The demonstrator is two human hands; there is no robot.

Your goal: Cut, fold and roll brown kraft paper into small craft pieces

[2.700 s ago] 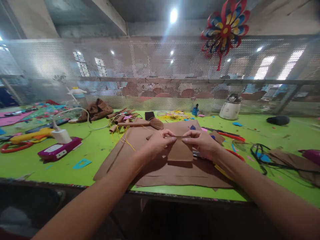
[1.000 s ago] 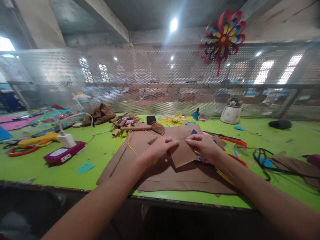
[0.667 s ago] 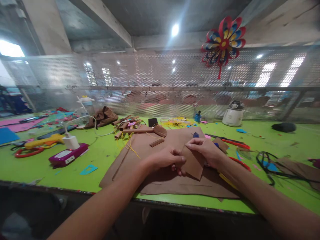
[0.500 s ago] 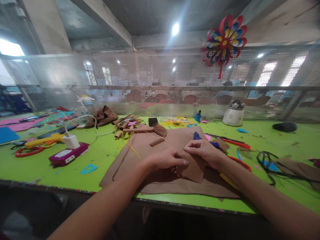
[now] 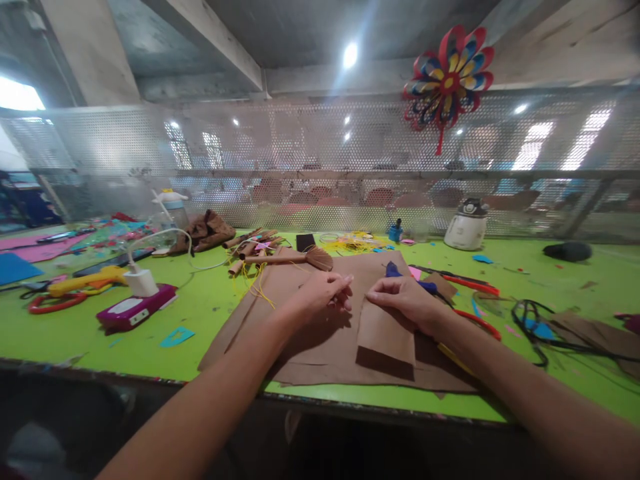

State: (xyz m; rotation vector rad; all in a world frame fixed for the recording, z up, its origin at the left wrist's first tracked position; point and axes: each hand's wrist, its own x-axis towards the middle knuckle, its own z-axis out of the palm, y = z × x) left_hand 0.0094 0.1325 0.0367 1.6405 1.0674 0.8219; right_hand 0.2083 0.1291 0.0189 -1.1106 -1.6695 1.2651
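"Where is the brown paper piece?"

"It's over the right-hand part of the large brown sheet, which lies on the green table. Your right hand is at its far end."

"Which way does it point?"

"It runs from your fingertips towards you, leaning a little to the right as it comes. Its near edge slants, with the right end closer to you. A dark band shows beneath that edge. Your hand hides the far right part, so I can't say for sure which way its long axis lies; what shows is close to square."

"And the right hand's pose?"

"You have the far left corner pinched between thumb and forefinger, the back of the hand turned up. Your right forearm comes in from the lower right and angles inward."

"The left?"

"Your left hand hangs above the sheet, apart from the piece, just in front of the brown tube with the fan-shaped end. Its fingers curl loosely, tips towards the right hand. I can't make out whether thumb and fingertips meet, or pinch anything. Your left forearm slants up from the lower left."
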